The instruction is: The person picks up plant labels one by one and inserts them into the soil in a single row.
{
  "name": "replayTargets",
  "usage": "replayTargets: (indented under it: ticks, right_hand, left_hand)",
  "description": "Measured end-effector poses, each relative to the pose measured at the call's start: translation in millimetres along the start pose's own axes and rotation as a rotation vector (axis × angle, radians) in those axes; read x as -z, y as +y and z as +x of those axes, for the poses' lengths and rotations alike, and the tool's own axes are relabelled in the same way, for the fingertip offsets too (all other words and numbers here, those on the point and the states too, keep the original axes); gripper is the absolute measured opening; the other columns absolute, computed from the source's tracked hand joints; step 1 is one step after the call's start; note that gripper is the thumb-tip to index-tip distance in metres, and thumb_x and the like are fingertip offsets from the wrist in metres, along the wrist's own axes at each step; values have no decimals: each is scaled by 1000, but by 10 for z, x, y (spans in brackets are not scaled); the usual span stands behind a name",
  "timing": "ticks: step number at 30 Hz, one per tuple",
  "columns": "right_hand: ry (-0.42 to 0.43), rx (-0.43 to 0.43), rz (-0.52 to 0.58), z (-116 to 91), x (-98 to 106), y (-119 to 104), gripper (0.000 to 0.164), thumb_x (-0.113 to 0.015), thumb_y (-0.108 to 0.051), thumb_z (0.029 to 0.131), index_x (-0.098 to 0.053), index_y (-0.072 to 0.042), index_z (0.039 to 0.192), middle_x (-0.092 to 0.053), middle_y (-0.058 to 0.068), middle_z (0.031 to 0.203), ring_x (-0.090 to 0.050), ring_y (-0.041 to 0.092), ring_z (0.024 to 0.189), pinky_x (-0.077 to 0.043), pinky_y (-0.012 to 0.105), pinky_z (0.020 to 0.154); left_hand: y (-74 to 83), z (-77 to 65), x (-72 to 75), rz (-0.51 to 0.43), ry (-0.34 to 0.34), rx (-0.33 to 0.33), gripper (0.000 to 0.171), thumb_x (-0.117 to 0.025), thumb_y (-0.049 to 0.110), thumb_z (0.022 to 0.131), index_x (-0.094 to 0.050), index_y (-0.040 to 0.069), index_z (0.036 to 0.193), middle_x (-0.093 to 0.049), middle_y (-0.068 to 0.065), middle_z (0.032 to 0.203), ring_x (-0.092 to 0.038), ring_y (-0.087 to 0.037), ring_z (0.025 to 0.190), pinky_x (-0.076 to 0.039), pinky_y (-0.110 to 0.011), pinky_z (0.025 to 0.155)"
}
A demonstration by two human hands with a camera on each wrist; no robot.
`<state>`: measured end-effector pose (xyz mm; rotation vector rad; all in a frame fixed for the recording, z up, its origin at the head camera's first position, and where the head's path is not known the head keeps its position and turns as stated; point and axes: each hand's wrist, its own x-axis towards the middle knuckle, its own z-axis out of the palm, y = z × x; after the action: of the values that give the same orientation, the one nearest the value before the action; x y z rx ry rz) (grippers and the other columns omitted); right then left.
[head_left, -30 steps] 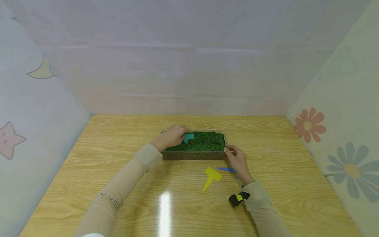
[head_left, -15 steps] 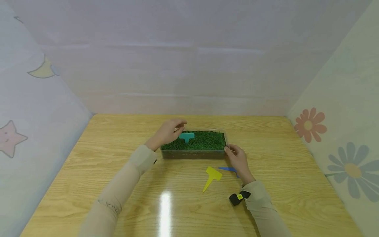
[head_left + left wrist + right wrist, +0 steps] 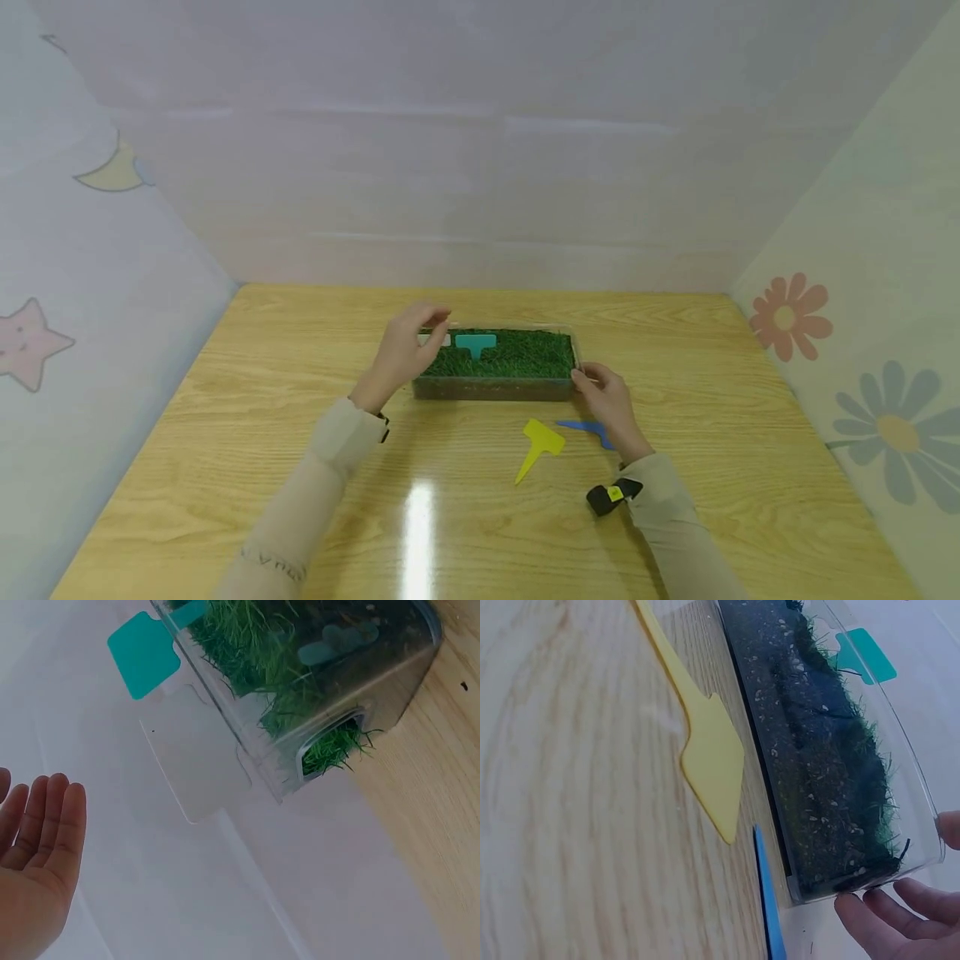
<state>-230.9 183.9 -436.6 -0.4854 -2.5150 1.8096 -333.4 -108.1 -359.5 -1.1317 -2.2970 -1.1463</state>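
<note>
A clear plastic box [image 3: 495, 389] holds dark soil and green grass. Upright in the grass stand a teal T-shaped plant label [image 3: 476, 342] and, left of it, a white plant label [image 3: 196, 757], partly behind my left hand in the head view. My left hand [image 3: 400, 354] hovers over the box's left end, fingers loosely bent and holding nothing; in the left wrist view it is apart from both labels. With thumb and fingers, my right hand [image 3: 611, 406] grips the box's right end. A yellow plant label [image 3: 541, 444] and a blue plant label [image 3: 582, 426] lie in front.
The wooden table [image 3: 262, 417] meets a pale back wall [image 3: 480, 192] behind the box. Side walls carry printed flowers [image 3: 783, 317] and a star. A black wrist device [image 3: 613, 496] hangs by the right cuff, just right of the yellow label.
The left hand has let go near the teal label and drawn back leftward, uncovering it and part of the white label. The right hand keeps its grip on the box.
</note>
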Motion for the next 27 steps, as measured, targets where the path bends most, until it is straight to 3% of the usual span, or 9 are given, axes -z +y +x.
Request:
replayTargets:
  ticks: [8, 16, 18, 22, 25, 27]
  right_hand:
    - [0, 33, 34, -63, 89, -29, 51, -53, -33, 92, -47, 3, 128, -52, 22, 120, -55, 37, 103, -47, 44, 84]
    - [-12, 19, 60, -198, 234, -46, 53, -50, -32, 94, -42, 7, 130, -48, 25, 123, -50, 41, 109, -45, 41, 88]
    - [-14, 23, 62, -225, 259, -43, 53, -50, -32, 94, -43, 7, 129, -49, 26, 122, -50, 40, 109, -45, 40, 88]
    - [-1, 36, 60, -259, 292, -36, 49, -51, -28, 94, -46, 9, 126, -50, 28, 119, -60, 22, 98, -47, 36, 85]
    - [18, 43, 55, -268, 302, -36, 45, -51, -26, 94, -49, 9, 123, -52, 28, 115, -61, 9, 88, -49, 34, 82]
    - [23, 51, 49, -269, 310, -29, 44, -51, -25, 94, -50, 10, 122, -53, 27, 114, -61, 9, 88, -49, 32, 81]
  left_hand:
    - [117, -185, -11, -73, 50, 0, 14, -57, -3, 86, -62, -4, 99, -61, -12, 86, -59, -20, 75, -50, -26, 61]
    - [261, -309, -59, -115, 42, 6, 13, -58, -3, 85, -63, -4, 97, -62, -11, 83, -58, -19, 71, -50, -29, 57]
    - [307, -328, -78, -118, 24, 22, 13, -59, -3, 84, -63, -3, 96, -62, -11, 83, -58, -19, 70, -49, -27, 58]
    - [400, -355, -148, -79, -43, 51, 11, -59, 0, 85, -63, -2, 95, -62, -9, 82, -59, -17, 70, -49, -22, 58]
    - [479, -380, -218, -24, -136, 101, 11, -59, 4, 87, -63, 1, 96, -60, -5, 83, -56, -14, 70, -47, -22, 59]
    - [535, -393, -271, -1, -204, 128, 11, -60, 6, 87, -62, 2, 97, -59, -4, 85, -56, -13, 71, -47, -23, 61]
